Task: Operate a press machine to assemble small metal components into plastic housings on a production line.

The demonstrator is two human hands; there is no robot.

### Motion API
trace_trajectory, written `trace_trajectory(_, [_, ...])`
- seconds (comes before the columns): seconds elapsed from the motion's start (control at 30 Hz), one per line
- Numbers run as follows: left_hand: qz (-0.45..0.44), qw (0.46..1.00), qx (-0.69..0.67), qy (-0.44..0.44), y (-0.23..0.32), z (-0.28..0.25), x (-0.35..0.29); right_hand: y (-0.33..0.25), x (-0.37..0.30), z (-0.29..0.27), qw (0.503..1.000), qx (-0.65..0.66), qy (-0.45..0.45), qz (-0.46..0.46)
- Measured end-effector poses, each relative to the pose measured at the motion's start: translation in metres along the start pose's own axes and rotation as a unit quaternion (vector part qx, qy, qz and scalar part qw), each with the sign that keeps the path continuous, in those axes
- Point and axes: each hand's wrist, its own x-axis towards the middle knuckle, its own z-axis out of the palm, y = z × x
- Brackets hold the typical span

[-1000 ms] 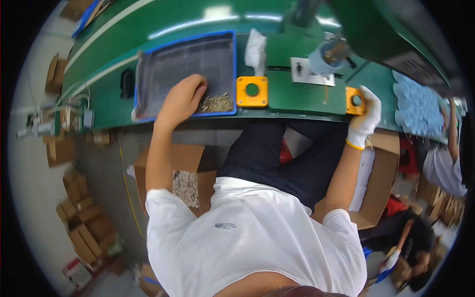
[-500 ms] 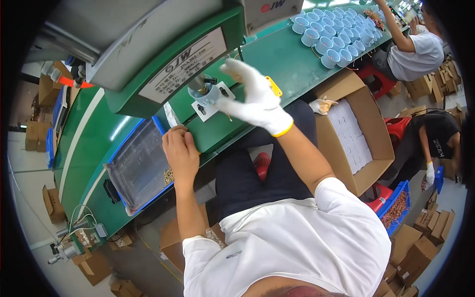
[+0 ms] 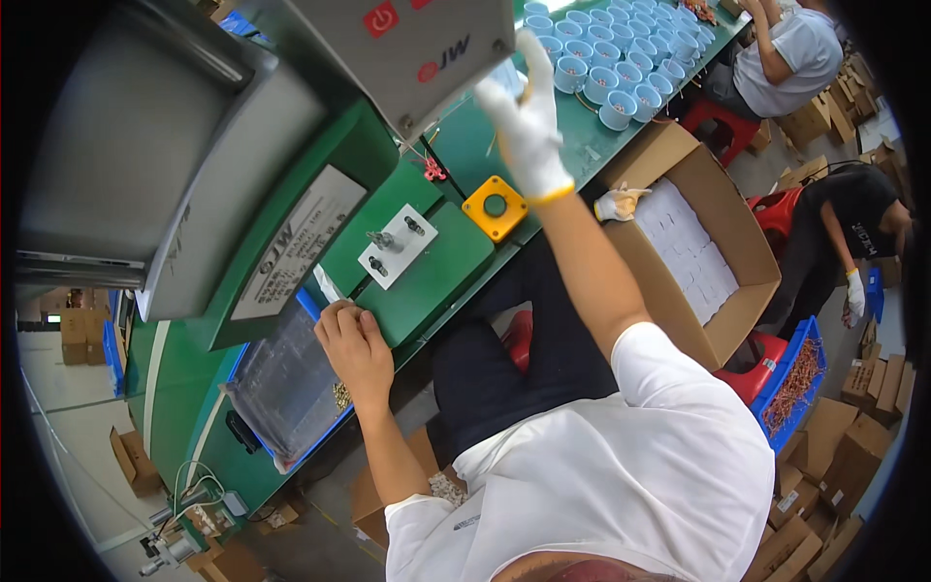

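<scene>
Left hand: the bare left hand (image 3: pixel 357 351) lies palm down at the edge of the green bench (image 3: pixel 441 276), at about 8 o'clock from the picture centre. Its fingers are curled close together; if they hold something small, I cannot tell.
Tray: a blue-rimmed tray (image 3: pixel 281 383) covered with clear film sits just beside the left hand, at 9 o'clock from it. Small brass-coloured parts (image 3: pixel 341 394) lie in its corner, near the wrist.
Right hand: the right hand (image 3: pixel 529 116) wears a white glove with a yellow cuff and is stretched up to 12 o'clock, under the corner of the grey machine housing (image 3: pixel 407 48). The gloved fingers are bent together near a thin pale thing; a firm hold on it I cannot tell.
Yellow block: a yellow square block (image 3: pixel 496 207) with a round hole stands on the bench, at 7 o'clock from the right hand, apart from it.
White plate: a white plate (image 3: pixel 398 245) with metal pins is at 1 o'clock from the left hand.
Cups: rows of pale blue cups (image 3: pixel 621 68) stand at 1 o'clock.
Box: an open cardboard box (image 3: pixel 693 252) with white sheets is at 3 o'clock, beside the right forearm.
</scene>
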Motion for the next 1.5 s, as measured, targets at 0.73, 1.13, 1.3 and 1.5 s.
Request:
trace_trajectory(0.73, [-0.036,0.999,0.013,-0.034,0.016,0.001,0.007,0.068,0.243,-0.12,0.726,-0.672,0.029,-0.143])
trace_trajectory(1.13, [-0.018,0.999,0.017,-0.039,0.023,-0.005,0.006,0.076,0.351,-0.143,0.705,-0.703,-0.093,0.014])
trace_trajectory(1.3, [-0.031,0.998,0.022,-0.042,0.026,-0.016,-0.002,0.134,0.354,-0.132,0.524,-0.821,-0.215,0.067])
trace_trajectory(1.5, [-0.006,0.999,0.02,-0.046,0.026,0.0,0.01,0.129,0.373,-0.176,0.516,-0.835,-0.192,-0.016])
